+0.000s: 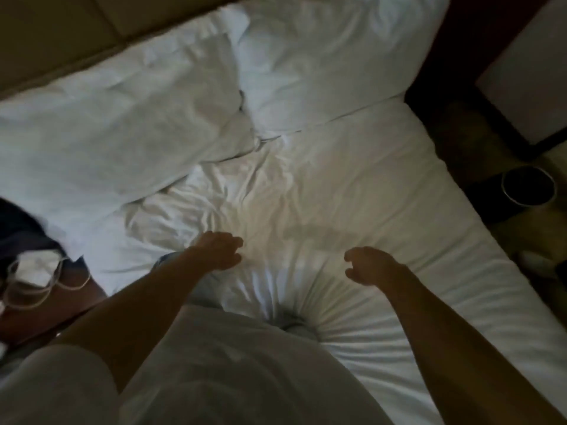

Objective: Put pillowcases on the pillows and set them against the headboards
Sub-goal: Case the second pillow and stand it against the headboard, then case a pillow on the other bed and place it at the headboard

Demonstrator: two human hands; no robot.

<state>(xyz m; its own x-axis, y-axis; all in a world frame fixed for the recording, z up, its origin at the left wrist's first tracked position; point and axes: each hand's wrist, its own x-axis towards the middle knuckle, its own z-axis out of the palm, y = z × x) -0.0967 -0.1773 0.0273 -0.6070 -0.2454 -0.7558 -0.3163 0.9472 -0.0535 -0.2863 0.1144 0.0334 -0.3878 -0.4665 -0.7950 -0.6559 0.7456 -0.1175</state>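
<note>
Hovering over the sheet (352, 185), the left hand (219, 250) and the right hand (372, 265) hold nothing. Their fingers are loosely curled, and the hands are apart from each other. Just beyond the left hand lies the near pillow (116, 118), cased and slumped. Farther off, beyond the right hand, is the far pillow (322, 62), also cased; the two meet at their inner corners. The headboard (61, 32) stands directly behind the near pillow. Judgement: casing appears complete, and the hands are free to square up the slumped pillow.
</note>
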